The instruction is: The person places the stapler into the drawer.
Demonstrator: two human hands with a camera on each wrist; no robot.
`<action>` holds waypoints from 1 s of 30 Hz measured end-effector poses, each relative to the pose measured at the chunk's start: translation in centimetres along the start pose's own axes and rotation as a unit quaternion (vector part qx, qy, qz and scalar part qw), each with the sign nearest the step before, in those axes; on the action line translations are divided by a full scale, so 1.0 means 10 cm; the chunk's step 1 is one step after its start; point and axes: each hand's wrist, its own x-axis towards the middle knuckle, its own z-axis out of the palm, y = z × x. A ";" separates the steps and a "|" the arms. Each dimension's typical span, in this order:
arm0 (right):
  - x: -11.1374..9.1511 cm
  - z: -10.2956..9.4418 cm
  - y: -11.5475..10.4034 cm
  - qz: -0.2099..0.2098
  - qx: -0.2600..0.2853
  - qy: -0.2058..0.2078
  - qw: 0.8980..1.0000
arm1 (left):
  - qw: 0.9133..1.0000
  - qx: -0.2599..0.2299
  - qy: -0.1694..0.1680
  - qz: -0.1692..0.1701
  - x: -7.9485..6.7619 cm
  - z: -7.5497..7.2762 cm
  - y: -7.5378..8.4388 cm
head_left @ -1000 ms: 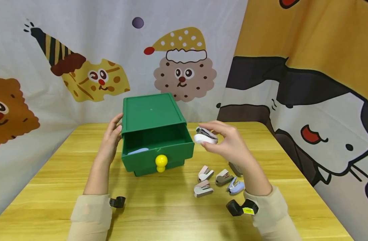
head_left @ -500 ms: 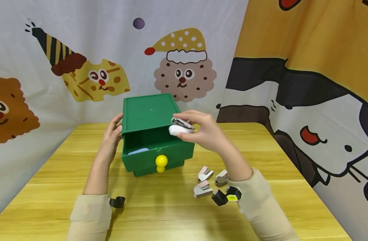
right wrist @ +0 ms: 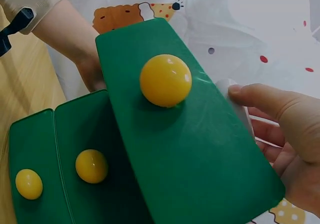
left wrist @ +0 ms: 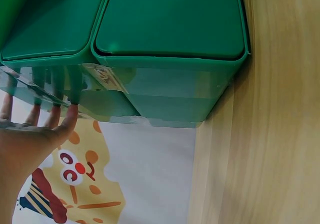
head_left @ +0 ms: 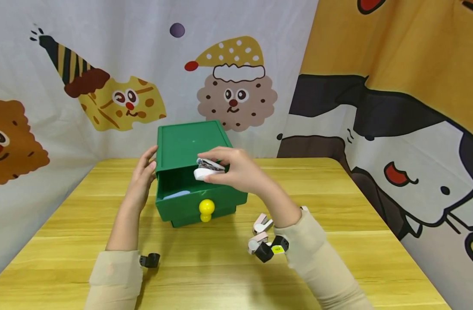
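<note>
In the head view, my right hand (head_left: 242, 170) pinches a small white stapler (head_left: 202, 174) between thumb and fingers, over the pulled-out top drawer (head_left: 230, 196) of a green drawer box (head_left: 194, 142). A yellow knob (head_left: 206, 207) sits on that drawer's front, and a light blue thing (head_left: 177, 194) shows inside. The right wrist view has the stapler (right wrist: 242, 113) mostly hidden behind the drawer front. My left hand (head_left: 142, 180) rests against the box's left side; the left wrist view shows its fingers (left wrist: 54, 116) extended along the green wall.
Right of the box lie small pink-and-white staplers (head_left: 262, 224), partly covered by my right forearm and its wrist camera (head_left: 271, 249). Two lower drawers with yellow knobs (right wrist: 91, 166) are closed. A cartoon-printed curtain (head_left: 143, 26) hangs behind the wooden table (head_left: 197, 275).
My right hand has carried the white stapler leftward from beside the box to over the open drawer. Its forearm now covers more of the staplers on the table. My left hand stays put.
</note>
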 end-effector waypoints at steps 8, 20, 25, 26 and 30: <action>0.05 0.07 -0.03 0.037 0.002 -0.042 0.998 | 1.000 0.003 0.002 0.001 0.01 0.01 0.01; 0.10 0.12 0.00 0.090 0.035 -0.103 0.990 | 1.000 -0.002 0.001 0.000 -0.03 0.01 0.00; 0.09 0.13 0.02 0.090 0.038 -0.112 0.989 | 1.000 -0.003 0.001 -0.005 -0.04 0.01 -0.01; 0.08 0.13 0.02 0.085 0.038 -0.110 0.990 | 1.000 -0.001 0.002 -0.005 -0.03 0.02 -0.01; 0.06 0.13 0.02 0.064 0.036 -0.087 0.994 | 1.000 -0.002 0.003 0.002 -0.02 0.02 -0.01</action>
